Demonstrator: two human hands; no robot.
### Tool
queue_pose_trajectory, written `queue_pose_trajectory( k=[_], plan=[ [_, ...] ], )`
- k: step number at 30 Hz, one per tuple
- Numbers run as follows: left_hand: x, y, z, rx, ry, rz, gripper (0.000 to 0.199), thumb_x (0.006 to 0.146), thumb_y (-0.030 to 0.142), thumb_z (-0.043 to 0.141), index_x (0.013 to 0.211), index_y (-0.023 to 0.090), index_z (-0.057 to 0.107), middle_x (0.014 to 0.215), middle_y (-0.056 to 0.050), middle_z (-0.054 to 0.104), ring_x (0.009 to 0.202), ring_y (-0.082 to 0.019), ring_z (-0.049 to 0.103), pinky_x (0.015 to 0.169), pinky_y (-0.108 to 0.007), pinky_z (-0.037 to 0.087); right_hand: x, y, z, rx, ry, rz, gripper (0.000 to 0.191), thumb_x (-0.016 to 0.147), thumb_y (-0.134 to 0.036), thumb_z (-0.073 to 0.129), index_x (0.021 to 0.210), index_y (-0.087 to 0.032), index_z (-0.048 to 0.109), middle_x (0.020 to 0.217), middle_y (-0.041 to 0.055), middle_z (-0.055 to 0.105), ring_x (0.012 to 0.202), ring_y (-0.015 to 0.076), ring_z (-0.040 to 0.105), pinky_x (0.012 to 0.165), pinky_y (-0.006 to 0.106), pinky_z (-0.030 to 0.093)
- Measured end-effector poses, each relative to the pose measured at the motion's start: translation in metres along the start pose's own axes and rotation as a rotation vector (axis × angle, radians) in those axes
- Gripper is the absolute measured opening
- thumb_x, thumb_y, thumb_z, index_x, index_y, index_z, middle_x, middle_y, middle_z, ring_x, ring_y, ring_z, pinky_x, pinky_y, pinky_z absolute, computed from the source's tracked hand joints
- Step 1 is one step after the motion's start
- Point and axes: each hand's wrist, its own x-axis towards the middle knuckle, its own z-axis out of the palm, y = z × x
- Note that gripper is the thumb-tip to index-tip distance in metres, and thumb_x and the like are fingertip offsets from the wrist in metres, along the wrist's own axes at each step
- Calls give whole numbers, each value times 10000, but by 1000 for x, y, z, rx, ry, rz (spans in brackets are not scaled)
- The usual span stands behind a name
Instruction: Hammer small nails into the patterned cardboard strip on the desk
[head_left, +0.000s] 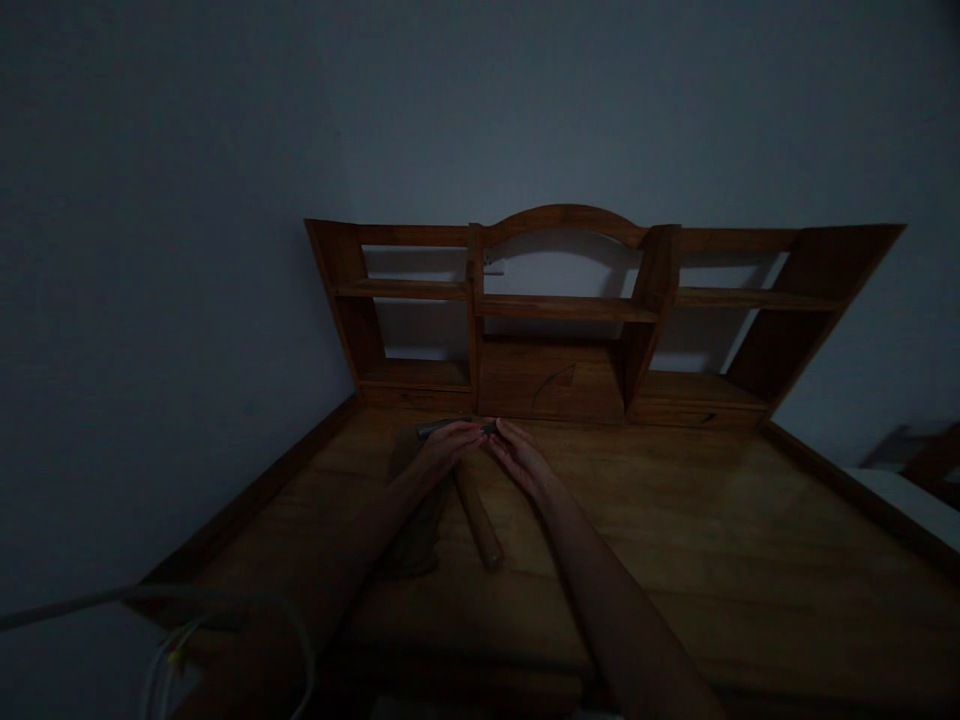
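Both of my hands meet over the desk, fingertips pinched around a small dark metallic piece [489,428] whose kind I cannot make out. My left hand [450,443] grips it from the left, and my right hand [521,455] from the right. Under and beside my left hand lies a hammer, its wooden handle [478,515] slanting toward me. The hammer's metal head [431,428] shows only in part behind my left fingers. A dark, soft-looking item [412,545], perhaps cloth, lies left of the handle, partly covered by my left forearm.
The wooden desk [675,500] has a shelf unit [566,308] with small drawers along its back. Walls stand behind and to the left. Pale cables [292,620] loop at the lower left, near my left arm. The room is dim.
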Motion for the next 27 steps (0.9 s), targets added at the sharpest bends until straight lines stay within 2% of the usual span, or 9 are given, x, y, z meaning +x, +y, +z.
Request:
queue_pose_trajectory(
  k=[5, 9, 15, 22, 27],
  plan=[
    [1, -1, -2, 13, 9, 1, 195, 668, 180, 753, 839, 121, 680, 891, -64, 707, 872, -178, 652, 986, -336, 422, -4, -4, -2, -67, -29, 54, 312, 697, -379, 768, 936, -185, 715, 863, 42, 718, 695, 131, 632, 701, 256, 494],
    [0, -1, -2, 17, 28, -14, 206, 666, 186, 755, 850, 132, 680, 930, -78, 710, 918, -194, 646, 999, -333, 416, -4, -4, -2, -81, -23, 42, 309, 710, -410, 753, 934, -200, 718, 862, 42, 715, 703, 136, 630, 710, 264, 488],
    [1, 0, -2, 5, 85, 4, 214, 662, 194, 759, 850, 120, 689, 887, -73, 712, 891, -187, 651, 1000, -341, 427, -2, -7, -3, -80, 32, -9, 277, 752, -422, 709, 941, -220, 716, 922, 22, 703, 682, 110, 612, 734, 260, 500],
    [2, 1, -2, 27, 95, 30, 263, 589, 208, 795, 795, 95, 677, 824, -76, 710, 808, -178, 659, 950, -349, 452, -1, -1, 5, -171, 61, -94, 356, 593, -297, 831, 914, -198, 711, 864, 36, 715, 788, 167, 653, 793, 311, 513],
    [6, -2, -5, 64, 64, 36, 303, 565, 241, 814, 797, 105, 674, 806, -77, 713, 778, -184, 663, 897, -346, 470, 3, -1, 10, -261, 128, -152, 336, 540, -356, 840, 796, -179, 716, 740, 41, 714, 667, 185, 660, 712, 339, 545]
  ],
)
